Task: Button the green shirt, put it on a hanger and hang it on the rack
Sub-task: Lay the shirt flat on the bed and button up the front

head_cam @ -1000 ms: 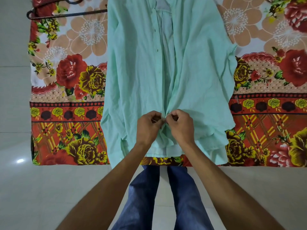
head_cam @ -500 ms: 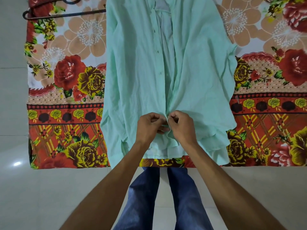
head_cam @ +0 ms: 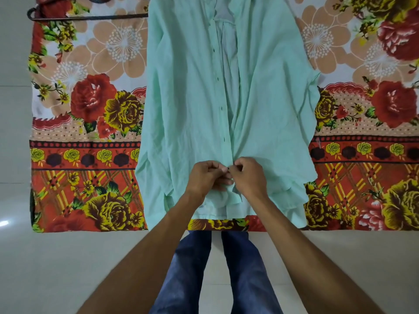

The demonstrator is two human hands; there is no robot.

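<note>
Pinching the front edges of a wrinkled mint-green long-sleeved cotton shirt (head_cam: 186, 98) near its hem, with left hand (head_cam: 204, 177) and right hand (head_cam: 249, 177) knuckle to knuckle, fingers curled on the fabric. Spread flat, long axis running away from the body, collar far, hem near. Unfastened above the hands, with small dark buttons down one edge and paler inner cloth in the gap. Underneath, a red, orange and yellow floral cloth (head_cam: 95, 155) over pale floor tiles (head_cam: 56, 268). On that cloth, beside the far left sleeve, a thin dark hanger (head_cam: 90, 17). Below the hem, blue denim legs (head_cam: 192, 268).
</note>
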